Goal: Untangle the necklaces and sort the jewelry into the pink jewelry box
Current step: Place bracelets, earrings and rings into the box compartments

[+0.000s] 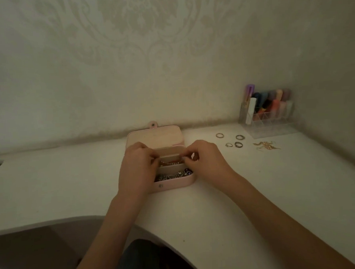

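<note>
A view from above, looking down at a person's two bare arms reaching across a white counter that stands against a pale patterned wall. In the middle sits an open pink jewelry box, its lid tipped back toward the wall with a small snap tab at the top edge. Inside, dividers split the box into compartments running side to side. The nearest compartment holds a heap of silvery jewelry with dark beads. The next one back holds a fine chain, gold with a reddish tint.

The left hand rests over the left end of the box, fingers curled in. The right hand meets it from the right end, fingers curled too. The fingertips of both hands come close together over the middle compartment and seem to pinch the fine chain, though the dim light makes the hold hard to confirm.

To the right of the box, well apart from it, four rings lie loose on the counter. Further right lies a small tangle of gold chain. Behind these, in the corner, stands a clear organizer holding coloured tubes
</note>
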`<state>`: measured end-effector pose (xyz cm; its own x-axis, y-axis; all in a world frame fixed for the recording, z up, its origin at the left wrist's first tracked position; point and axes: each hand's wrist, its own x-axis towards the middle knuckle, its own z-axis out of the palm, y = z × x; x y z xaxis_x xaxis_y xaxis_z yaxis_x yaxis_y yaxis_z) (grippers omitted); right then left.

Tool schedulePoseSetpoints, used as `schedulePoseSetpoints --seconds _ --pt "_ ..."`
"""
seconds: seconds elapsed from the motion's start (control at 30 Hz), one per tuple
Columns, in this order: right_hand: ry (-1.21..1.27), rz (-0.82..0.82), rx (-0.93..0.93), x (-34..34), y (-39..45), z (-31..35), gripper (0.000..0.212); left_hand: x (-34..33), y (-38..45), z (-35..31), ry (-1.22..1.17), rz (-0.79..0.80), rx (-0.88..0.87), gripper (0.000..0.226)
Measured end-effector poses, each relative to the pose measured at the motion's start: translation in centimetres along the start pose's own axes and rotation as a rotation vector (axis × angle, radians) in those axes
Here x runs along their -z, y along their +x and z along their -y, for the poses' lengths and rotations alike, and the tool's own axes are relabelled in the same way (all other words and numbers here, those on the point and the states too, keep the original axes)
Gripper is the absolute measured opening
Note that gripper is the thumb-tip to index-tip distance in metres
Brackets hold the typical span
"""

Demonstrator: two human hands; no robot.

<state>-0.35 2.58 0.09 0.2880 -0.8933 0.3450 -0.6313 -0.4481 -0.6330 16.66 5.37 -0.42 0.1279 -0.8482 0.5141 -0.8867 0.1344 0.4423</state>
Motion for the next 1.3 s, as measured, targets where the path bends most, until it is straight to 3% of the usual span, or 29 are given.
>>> schedulePoseSetpoints --seconds 0.07,0.23,0.4,0.5,0.73,0.93,1.2,1.3 --pt "0.033 -0.064 0.024 0.4 0.3 -0.4 0.019 -0.3 0.0 0.2 0.025 0.004 -0.013 0.011" --pt "0.079 -0.401 -0.094 3.5 1.2 -3.6 0.027 -0.9 0.0 0.7 -0.019 -0.020 -0.027 0.013" --pt "-0.249 -0.150 -0.100 1.7 0.2 -6.7 0.031 -1.3 -0.3 0.9 0.003 0.040 -0.024 0.009" --pt "-0.392 -0.095 -0.088 1.3 0.1 -6.6 0.029 -1.2 -0.3 0.9 -0.022 0.047 0.000 0.007" --pt "-0.318 -0.138 -0.050 1.2 -0.2 -6.1 0.017 -1.2 -0.4 0.7 -0.050 0.036 0.028 0.007" --pt "0.264 -0.290 -0.150 1.8 -0.5 -5.2 0.008 -1.0 -0.6 0.5 -0.075 0.012 0.029 0.016" --pt "0.235 -0.197 -0.184 2.0 -0.9 -5.4 0.011 -0.9 -0.6 0.6 -0.080 0.025 0.018 0.011" --pt "0.343 -0.179 -0.190 2.1 -0.9 -4.6 0.015 -0.7 -0.8 0.1 -0.102 -0.002 -0.002 0.018"
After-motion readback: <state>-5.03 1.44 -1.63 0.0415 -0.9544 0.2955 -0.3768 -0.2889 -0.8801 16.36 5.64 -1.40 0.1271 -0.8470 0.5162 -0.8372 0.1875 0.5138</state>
